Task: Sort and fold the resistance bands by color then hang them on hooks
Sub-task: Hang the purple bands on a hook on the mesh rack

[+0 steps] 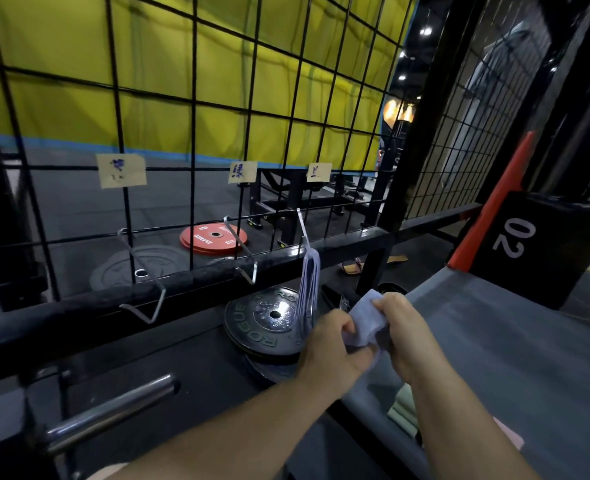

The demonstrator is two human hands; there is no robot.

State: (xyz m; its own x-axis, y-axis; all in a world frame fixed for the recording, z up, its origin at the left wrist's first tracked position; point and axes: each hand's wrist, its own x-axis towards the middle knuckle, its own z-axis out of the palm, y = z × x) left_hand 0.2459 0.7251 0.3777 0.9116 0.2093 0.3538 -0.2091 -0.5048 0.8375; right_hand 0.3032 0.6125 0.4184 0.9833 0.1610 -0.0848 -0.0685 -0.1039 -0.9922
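Two bare forearms reach in from the bottom of the frame and meet at lower centre-right. The left hand and the right hand are close together, and both have their fingers curled on a pale lavender band bunched between them. The left hand grips its lower part and the right pinches its upper edge. The folded piece stands roughly upright, tilted a little to the right.

I'd say the fold is being finished just before hanging. Up and to the left of the hands, on the wire grid, the right-hand hook already carries a bundle of hung bands of the same pale colour, hanging straight down and ending just above the left hand. That hand is the nearer one, so it looks a short lift up and left, and the band's loop would have to open toward the hook's tip.

The middle hook and the left hook are bare, each under a paper label. Pale green bands lie on the grey bench at lower right, under the right forearm. A black weight plate sits just left of the hands.
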